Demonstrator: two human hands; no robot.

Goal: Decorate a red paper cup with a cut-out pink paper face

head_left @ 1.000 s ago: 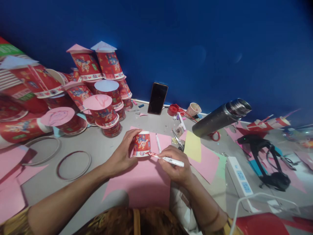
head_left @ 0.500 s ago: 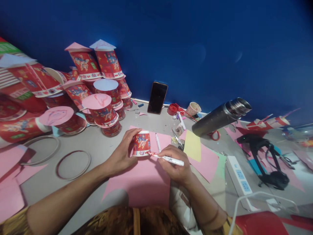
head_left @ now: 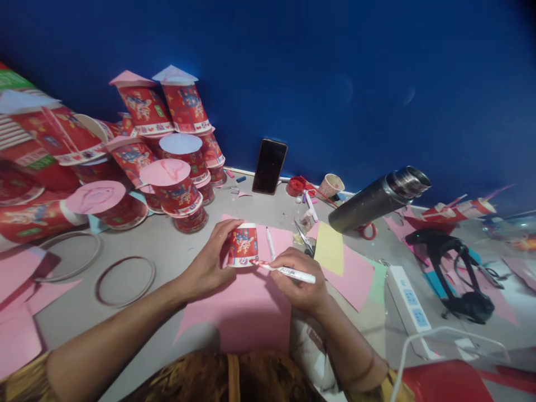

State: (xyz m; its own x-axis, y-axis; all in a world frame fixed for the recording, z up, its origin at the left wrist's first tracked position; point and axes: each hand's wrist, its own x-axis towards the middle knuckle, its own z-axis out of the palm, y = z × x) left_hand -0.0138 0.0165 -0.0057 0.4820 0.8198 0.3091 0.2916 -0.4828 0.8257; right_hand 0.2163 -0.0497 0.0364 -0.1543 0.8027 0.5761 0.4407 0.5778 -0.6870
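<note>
My left hand (head_left: 216,257) is closed around the left side of a red printed paper cup (head_left: 243,244), whose white rim band faces me at the bottom. In my right hand (head_left: 299,279) is a white acrylic marker (head_left: 296,274), pinched like a pen. Its red tip touches the white band near the cup's lower right corner, where small red marks show. Under both hands lies pink paper (head_left: 251,312). Just behind my right hand, a white cap or second marker (head_left: 269,243) rests on the pink paper.
Stacked paper cups with paper tops (head_left: 167,173) crowd the left, near two cardboard rings (head_left: 125,282). A phone (head_left: 270,166) leans on the blue wall. To the right are scissors (head_left: 305,239), a dark flask (head_left: 372,201), a power strip (head_left: 408,304) and a black headset-like frame (head_left: 464,279).
Almost nothing differs. The marker tip stays at the cup's white band with barely any shift, and the left hand keeps the cup in the same place.
</note>
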